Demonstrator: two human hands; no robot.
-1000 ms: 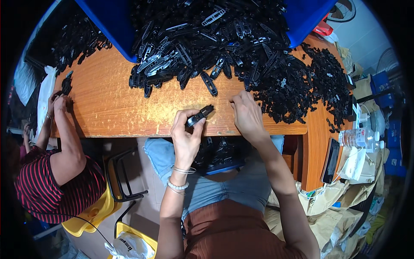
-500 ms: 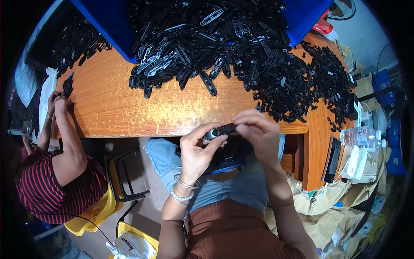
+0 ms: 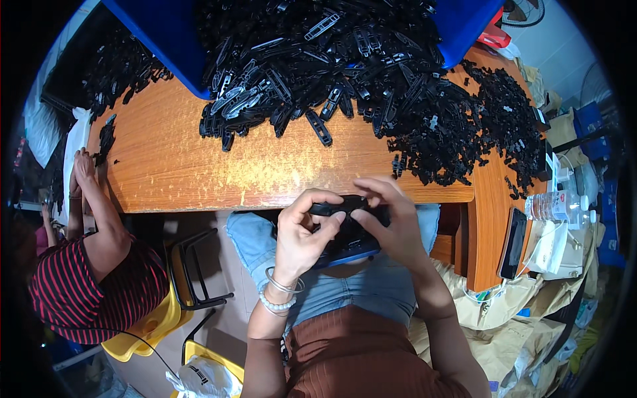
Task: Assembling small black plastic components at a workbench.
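Note:
My left hand (image 3: 302, 233) and my right hand (image 3: 391, 222) meet over my lap, just below the front edge of the wooden table (image 3: 199, 172). Between their fingertips they pinch one long black plastic part (image 3: 340, 206), held level. Under the hands, on my lap, sits a dark tray with a blue rim (image 3: 352, 249) holding more black parts. A big heap of long black plastic pieces (image 3: 312, 60) covers the far side of the table, and a pile of small black bits (image 3: 464, 132) lies to the right.
A blue bin (image 3: 166, 40) stands at the back under the heap. A person in a striped shirt (image 3: 93, 278) sits at my left on a yellow chair, hands at the table's end. A dark phone (image 3: 512, 242) and water bottle (image 3: 554, 205) lie at the right.
Both hands came off the table edge and drew back over my lap. The black part, first in my left hand alone, is now gripped by both hands.

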